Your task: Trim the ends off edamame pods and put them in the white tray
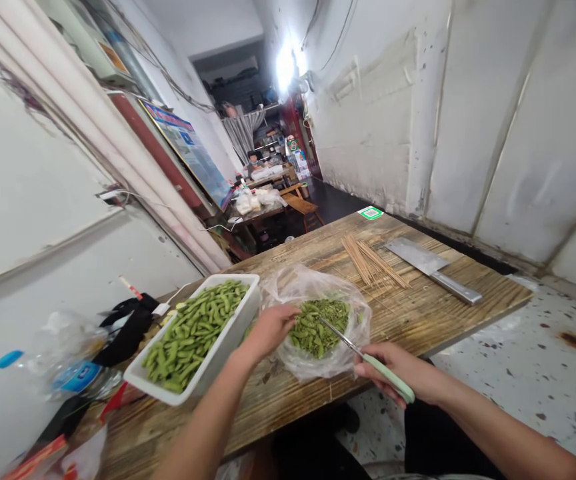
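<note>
My right hand (385, 370) grips a pair of scissors (391, 378) by the pale green handle. Their thin metal blades point up and left over a clear plastic bag (313, 283) that lies spread open on the table. Inside the bag are green edamame pods (318, 327) mixed with many small cut bits. My left hand (271, 328) reaches over the bag's left side with its fingers closed in a pinch; what is between the fingertips is hidden. To the left of that hand stands a white plastic tub (255, 293) heaped with whole edamame pods (195, 327).
A cleaver (418, 257) and a bundle of bamboo skewers (371, 260) lie on the wooden table (393, 320) at the right. A plastic bottle (75, 377) and bags crowd the left side. Farther back, a person (254, 160) is by another table (263, 212).
</note>
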`<act>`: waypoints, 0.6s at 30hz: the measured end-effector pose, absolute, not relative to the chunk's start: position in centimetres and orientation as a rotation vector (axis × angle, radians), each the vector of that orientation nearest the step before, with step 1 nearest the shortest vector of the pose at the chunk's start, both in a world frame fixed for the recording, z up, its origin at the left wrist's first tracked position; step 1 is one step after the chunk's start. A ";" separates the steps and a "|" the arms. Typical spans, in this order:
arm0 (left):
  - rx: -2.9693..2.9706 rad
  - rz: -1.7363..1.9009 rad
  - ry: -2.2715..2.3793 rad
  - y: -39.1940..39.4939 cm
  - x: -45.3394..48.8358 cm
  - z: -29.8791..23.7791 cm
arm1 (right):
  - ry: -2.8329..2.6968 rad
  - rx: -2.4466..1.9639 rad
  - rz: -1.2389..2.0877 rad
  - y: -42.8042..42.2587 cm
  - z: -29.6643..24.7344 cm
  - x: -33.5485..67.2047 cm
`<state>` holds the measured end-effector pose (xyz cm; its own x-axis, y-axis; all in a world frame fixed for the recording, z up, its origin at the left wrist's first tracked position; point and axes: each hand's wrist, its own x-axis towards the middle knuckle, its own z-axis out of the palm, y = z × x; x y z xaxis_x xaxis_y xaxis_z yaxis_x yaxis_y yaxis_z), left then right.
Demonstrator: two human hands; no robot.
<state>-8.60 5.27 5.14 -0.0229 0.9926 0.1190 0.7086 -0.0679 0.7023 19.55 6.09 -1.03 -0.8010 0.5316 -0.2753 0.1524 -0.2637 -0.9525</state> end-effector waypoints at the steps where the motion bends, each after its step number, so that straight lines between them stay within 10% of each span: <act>1: 1.835 0.857 1.731 6.1 -8.1 4.3 | -1.725 -0.842 2.151 6.1 -1.0 19.7; 18: 1.259 0.965 1.573 7.2 -4.1 3.1 | -1.842 -0.847 1.947 6.2 1.2 19.9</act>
<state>-4.05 7.20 3.13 -0.1026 0.9816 -0.1613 0.3007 0.1852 0.9356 19.91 6.20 1.19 -0.7690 0.6095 -0.1929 0.1589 -0.1101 -0.9811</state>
